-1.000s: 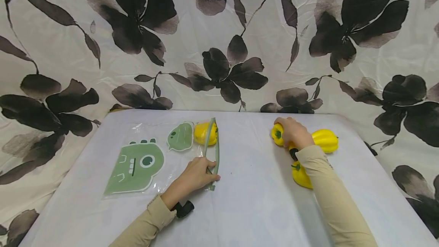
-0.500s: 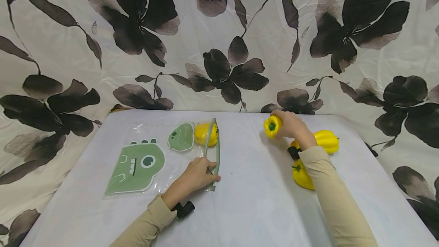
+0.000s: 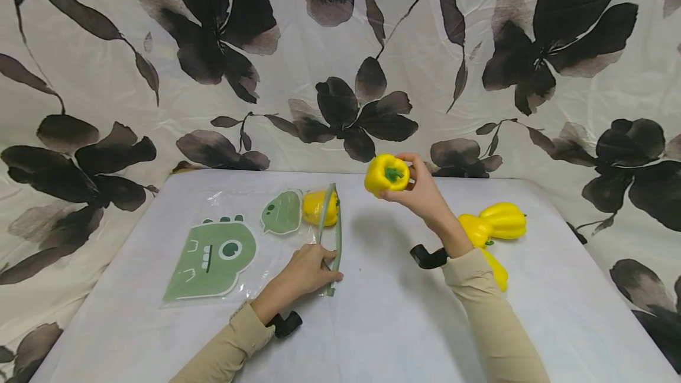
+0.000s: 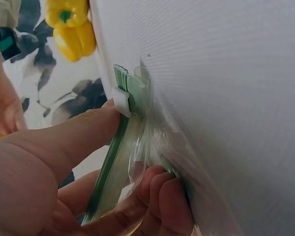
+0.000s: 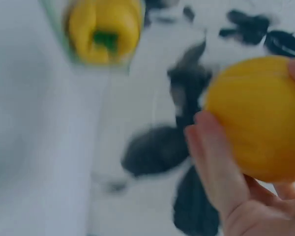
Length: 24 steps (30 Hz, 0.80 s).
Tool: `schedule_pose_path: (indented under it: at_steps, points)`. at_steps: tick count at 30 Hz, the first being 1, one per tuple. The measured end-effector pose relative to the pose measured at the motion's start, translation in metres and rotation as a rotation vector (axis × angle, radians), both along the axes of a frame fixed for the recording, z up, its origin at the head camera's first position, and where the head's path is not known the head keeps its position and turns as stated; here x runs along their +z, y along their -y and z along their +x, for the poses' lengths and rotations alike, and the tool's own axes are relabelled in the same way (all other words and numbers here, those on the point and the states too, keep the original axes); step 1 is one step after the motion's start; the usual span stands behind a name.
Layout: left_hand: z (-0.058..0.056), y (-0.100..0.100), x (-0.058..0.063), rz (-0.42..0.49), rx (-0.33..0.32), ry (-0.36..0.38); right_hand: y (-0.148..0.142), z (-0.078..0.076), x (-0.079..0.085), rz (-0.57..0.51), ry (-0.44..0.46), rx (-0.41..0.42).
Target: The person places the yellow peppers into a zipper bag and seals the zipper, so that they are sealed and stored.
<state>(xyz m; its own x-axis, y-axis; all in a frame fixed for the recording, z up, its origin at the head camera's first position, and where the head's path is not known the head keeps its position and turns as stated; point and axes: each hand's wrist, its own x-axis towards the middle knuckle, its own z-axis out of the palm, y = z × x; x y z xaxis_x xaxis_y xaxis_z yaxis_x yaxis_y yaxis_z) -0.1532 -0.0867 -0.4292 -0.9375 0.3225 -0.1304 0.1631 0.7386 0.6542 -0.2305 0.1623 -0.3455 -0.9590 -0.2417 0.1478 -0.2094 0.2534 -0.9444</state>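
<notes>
A clear zip bag (image 3: pixel 213 265) with green dinosaur prints lies on the left of the table, its green-edged mouth held apart. My left hand (image 3: pixel 302 272) pinches that mouth near its front end; in the left wrist view the thumb (image 4: pixel 83 130) lies by a white slider (image 4: pixel 121 102). One yellow bell pepper (image 3: pixel 316 208) is inside the bag, by the opening. Above the table, right of the bag, my right hand (image 3: pixel 421 194) grips another yellow bell pepper (image 3: pixel 379 176), its green stem facing the head camera. In the right wrist view fingers curl around this pepper (image 5: pixel 258 118).
On the right of the white table (image 3: pixel 372 336), more yellow bell peppers (image 3: pixel 503 220) lie close together, partly behind my right wrist and sleeve. A floral cloth (image 3: pixel 340 46) hangs behind the table's far edge. A small black device (image 3: pixel 428 257) sits on the right wrist.
My right hand has lifted a bell pepper from the group on the right and carried it left, up towards the bag's mouth. My left hand has stayed on the bag.
</notes>
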Motion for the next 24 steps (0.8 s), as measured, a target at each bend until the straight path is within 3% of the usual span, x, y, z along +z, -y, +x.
schedule_pose_path:
  at_steps: [4,7,15,24]
  points:
    - [0.000,-0.001,0.001,-0.011,0.006,0.014,0.021,0.008,-0.018,-0.240,0.095,0.078]
    - [0.000,-0.001,0.001,-0.010,0.000,0.004,0.035,0.014,-0.034,-0.322,0.168,0.109]
    - [-0.003,-0.002,-0.002,-0.013,-0.034,-0.065,0.055,0.016,-0.081,-0.220,0.214,0.103]
    - [0.000,-0.001,0.000,-0.024,-0.030,-0.060,0.052,0.013,-0.106,-0.148,0.285,0.221]
